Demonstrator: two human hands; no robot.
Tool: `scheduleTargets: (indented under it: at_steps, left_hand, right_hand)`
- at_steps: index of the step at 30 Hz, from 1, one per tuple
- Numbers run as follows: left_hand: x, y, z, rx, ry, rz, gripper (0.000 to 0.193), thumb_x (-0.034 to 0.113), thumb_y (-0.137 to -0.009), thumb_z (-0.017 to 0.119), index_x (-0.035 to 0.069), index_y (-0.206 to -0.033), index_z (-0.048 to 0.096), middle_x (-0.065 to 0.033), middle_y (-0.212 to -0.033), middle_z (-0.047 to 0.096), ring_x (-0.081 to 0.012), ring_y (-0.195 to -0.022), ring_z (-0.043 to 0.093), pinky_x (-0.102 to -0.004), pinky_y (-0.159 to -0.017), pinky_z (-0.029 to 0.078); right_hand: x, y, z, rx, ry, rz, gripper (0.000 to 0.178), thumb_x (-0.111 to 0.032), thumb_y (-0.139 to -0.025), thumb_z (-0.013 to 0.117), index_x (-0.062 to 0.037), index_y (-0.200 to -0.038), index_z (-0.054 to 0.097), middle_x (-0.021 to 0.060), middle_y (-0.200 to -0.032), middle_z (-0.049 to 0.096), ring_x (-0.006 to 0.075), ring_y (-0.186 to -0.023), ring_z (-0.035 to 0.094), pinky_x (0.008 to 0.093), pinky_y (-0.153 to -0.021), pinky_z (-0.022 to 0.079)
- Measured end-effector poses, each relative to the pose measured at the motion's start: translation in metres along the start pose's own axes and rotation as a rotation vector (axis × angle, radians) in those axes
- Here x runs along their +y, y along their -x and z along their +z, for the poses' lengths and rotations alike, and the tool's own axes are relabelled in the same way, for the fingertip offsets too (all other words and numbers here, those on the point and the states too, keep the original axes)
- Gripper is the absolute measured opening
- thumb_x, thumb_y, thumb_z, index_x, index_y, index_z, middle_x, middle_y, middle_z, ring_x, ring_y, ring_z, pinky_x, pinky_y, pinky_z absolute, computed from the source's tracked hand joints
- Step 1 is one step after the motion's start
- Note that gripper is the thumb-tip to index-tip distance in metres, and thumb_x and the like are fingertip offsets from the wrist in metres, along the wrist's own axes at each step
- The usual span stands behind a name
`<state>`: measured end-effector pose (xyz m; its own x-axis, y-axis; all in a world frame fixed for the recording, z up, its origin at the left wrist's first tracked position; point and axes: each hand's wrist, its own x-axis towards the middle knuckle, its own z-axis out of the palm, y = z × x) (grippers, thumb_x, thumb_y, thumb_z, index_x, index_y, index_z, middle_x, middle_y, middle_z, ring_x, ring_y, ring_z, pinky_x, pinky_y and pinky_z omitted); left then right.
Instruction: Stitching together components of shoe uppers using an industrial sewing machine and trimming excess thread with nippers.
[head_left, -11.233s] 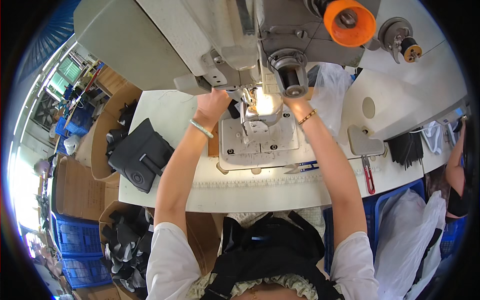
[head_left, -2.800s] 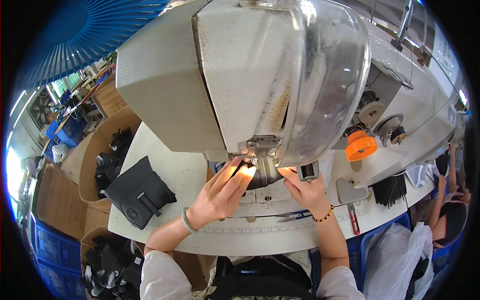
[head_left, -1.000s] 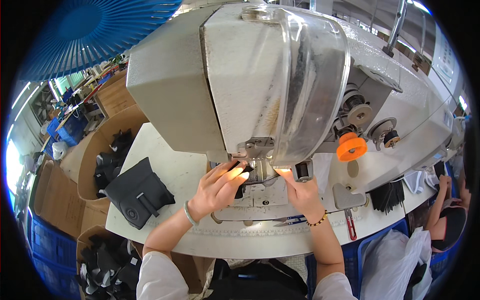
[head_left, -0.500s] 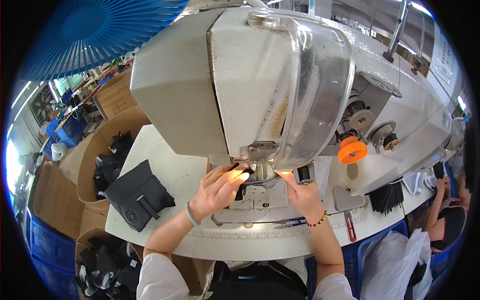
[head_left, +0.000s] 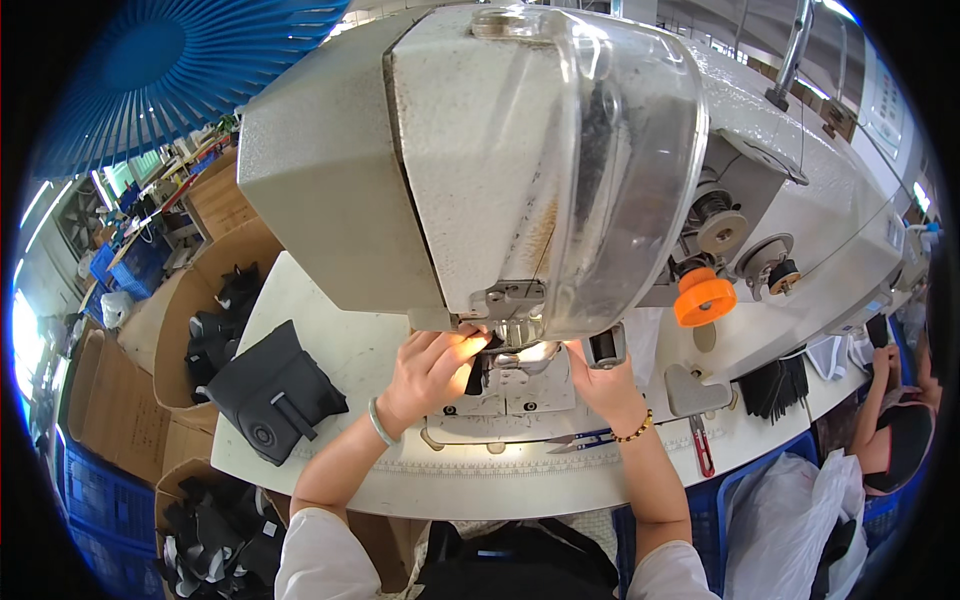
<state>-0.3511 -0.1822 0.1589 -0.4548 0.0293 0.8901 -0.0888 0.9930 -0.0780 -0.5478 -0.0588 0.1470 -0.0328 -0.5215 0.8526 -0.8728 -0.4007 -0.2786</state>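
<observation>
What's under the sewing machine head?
Under the sewing machine head: a pale plate, the left hand gripping a black piece, the right hand opposite. The plate's rear and part of the black piece are covered.

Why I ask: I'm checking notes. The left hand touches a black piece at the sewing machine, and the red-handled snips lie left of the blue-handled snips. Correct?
Not quite: the head view shows the red-handled snips lying right of the blue-handled snips. The left hand does touch a black piece at the sewing machine.
</observation>
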Motion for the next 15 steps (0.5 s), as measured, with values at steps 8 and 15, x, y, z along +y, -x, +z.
scheduleTargets:
  at_steps: [8,15]
  left_hand:
    - [-0.004,0.005,0.006,0.031,-0.03,-0.039,0.031,-0.004,-0.06,0.065,0.008,-0.088,0.059,-0.0013,-0.086,0.065,-0.0172,-0.072,0.061,-0.0292,-0.058,0.045]
    - [-0.005,0.003,0.012,0.077,-0.01,-0.08,0.023,-0.001,-0.061,0.066,0.007,-0.082,0.059,-0.0011,-0.077,0.065,-0.0181,-0.06,0.058,-0.0294,-0.052,0.042]
  right_hand:
    - [0.0,0.0,0.002,-0.025,-0.031,0.049,0.028,0.006,-0.065,0.057,-0.0006,-0.092,0.058,0.0182,-0.094,0.054,0.0339,-0.081,0.054,0.0381,-0.07,0.045]
    - [0.0,-0.002,0.002,-0.039,-0.025,0.049,0.034,0.007,-0.064,0.057,0.0,-0.098,0.058,0.018,-0.095,0.054,0.035,-0.081,0.054,0.0396,-0.071,0.045]
